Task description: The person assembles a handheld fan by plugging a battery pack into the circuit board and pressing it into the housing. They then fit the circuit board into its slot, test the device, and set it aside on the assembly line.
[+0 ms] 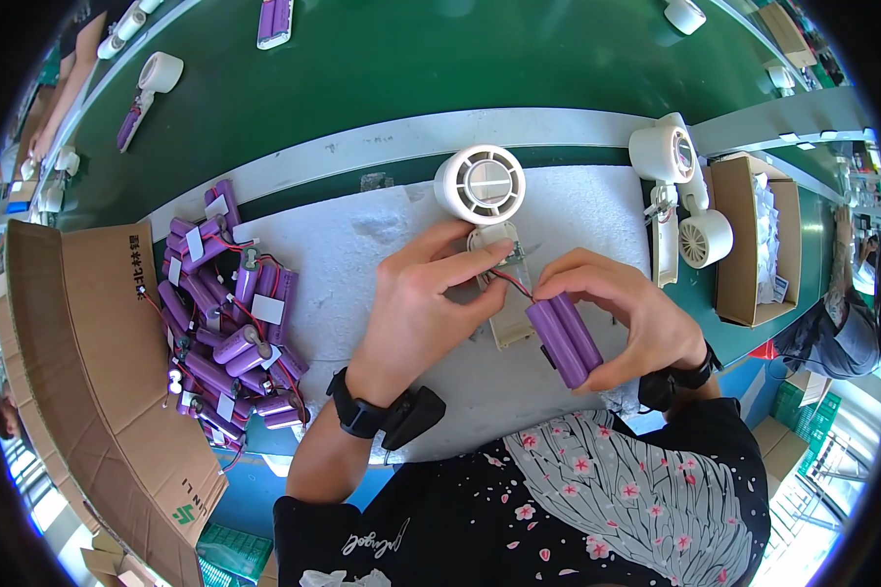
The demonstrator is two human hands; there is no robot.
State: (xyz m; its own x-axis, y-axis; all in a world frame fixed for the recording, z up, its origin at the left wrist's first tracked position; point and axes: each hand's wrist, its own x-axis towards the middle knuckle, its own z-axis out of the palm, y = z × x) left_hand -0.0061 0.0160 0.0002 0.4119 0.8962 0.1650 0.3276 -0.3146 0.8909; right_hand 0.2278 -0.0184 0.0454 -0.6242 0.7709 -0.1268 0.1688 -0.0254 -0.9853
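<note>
Head view — left hand [423,293] holds a white fan [487,186], right hand [625,305] grips purple batteries [564,338]; the cardboard box [117,342] bears black-and-green printing.

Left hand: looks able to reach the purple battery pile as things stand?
Probably yes: apparently only white foam lies between the left hand and the purple battery pile. That hand is busy at the fan handle, though.

Set on the head as left of 2 fisheyes, looking down from near above left hand [419,301] and right hand [636,308], wide across the bench [392,68].
</note>
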